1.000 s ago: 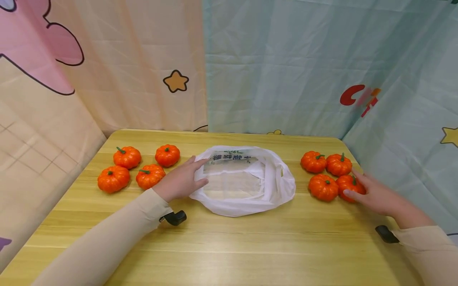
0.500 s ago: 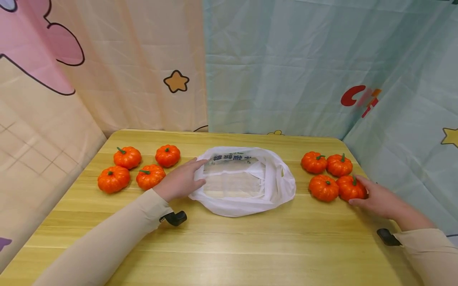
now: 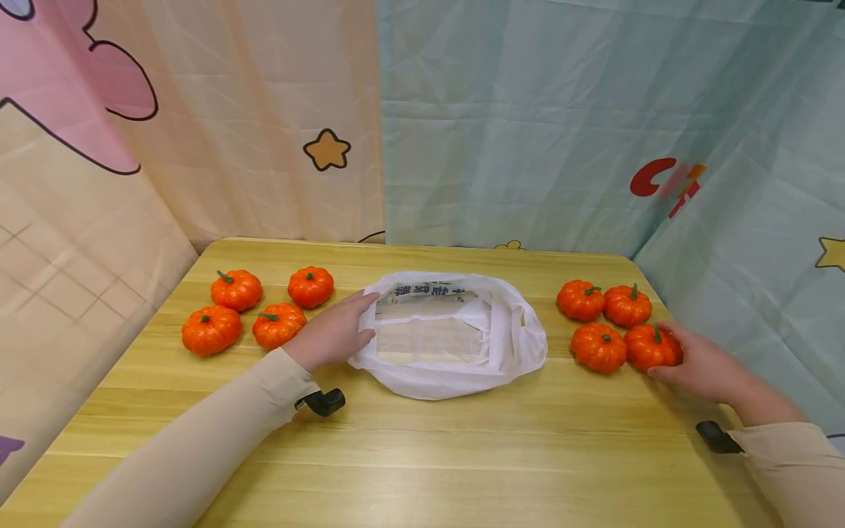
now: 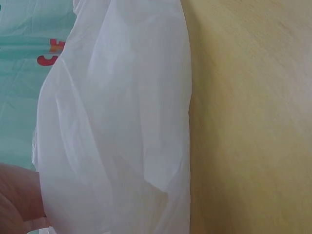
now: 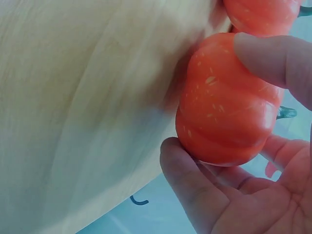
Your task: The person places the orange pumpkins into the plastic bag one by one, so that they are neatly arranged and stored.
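Note:
At the right end of the table, my right hand (image 3: 706, 372) holds the nearest of several small orange pumpkins (image 3: 650, 347), thumb on one side and fingers curled round the other. The right wrist view shows this pumpkin (image 5: 226, 105) close up, its short green stem pointing away. In the middle stands a white plastic bag (image 3: 432, 381), its mouth spread wide and dark printing inside. My left hand (image 3: 333, 334) rests at the bag's left rim with relaxed, spread fingers and thumb. The left wrist view is mostly bag side (image 4: 122, 117), and hides the fingertips.
Beside the held one, more pumpkins (image 3: 598, 347) sit in a tight cluster. Several others (image 3: 211, 330) stand left of the bag, one close to my left forearm. Patterned curtains (image 3: 515, 132) hang behind the table (image 3: 422, 455) and at both sides.
My right thumb and fingers have closed round the nearest right pumpkin, which has shifted slightly right. The left hand's fingers have drawn back a little at the bag's rim.

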Demonstrator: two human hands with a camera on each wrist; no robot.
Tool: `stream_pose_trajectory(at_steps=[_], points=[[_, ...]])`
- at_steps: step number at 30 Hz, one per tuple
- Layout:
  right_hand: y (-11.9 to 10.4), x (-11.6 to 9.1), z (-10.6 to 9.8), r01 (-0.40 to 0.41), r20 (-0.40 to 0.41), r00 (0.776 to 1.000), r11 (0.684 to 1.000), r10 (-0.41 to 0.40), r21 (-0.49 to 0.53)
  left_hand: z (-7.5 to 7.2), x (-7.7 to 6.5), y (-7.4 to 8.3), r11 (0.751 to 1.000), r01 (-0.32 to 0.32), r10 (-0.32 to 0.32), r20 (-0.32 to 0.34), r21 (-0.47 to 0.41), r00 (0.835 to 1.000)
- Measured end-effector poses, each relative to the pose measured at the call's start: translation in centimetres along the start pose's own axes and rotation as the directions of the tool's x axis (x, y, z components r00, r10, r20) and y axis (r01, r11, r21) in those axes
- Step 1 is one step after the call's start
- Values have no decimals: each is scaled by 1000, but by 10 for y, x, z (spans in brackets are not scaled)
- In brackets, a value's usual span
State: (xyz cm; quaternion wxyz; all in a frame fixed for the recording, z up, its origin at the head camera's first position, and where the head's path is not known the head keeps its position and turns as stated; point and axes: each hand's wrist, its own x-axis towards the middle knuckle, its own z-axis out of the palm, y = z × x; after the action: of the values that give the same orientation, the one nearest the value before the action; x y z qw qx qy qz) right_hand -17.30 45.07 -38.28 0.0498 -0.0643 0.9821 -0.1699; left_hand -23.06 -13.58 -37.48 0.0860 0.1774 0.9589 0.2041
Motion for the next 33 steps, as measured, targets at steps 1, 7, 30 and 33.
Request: stream_pose_trajectory(at_steps=[1,7,30,33], points=[[0,0,-1,1,-1,1000,1000,-1,4,0,0,0,1000,-2,2,-1,-1,1000],[-5,3,-7,12,-33,999,998,-10,68,-2,-2,0,1000,-6,6,-12,-16,1000],[-78,23,-25,114,-57,993,977,-106,178,-1,0,0,1000,1,-2,-10,-26,1000],[-90,25,-25,105,-47,994,977,-98,185,-1,0,1,1000,6,-6,-9,-28,1000]])
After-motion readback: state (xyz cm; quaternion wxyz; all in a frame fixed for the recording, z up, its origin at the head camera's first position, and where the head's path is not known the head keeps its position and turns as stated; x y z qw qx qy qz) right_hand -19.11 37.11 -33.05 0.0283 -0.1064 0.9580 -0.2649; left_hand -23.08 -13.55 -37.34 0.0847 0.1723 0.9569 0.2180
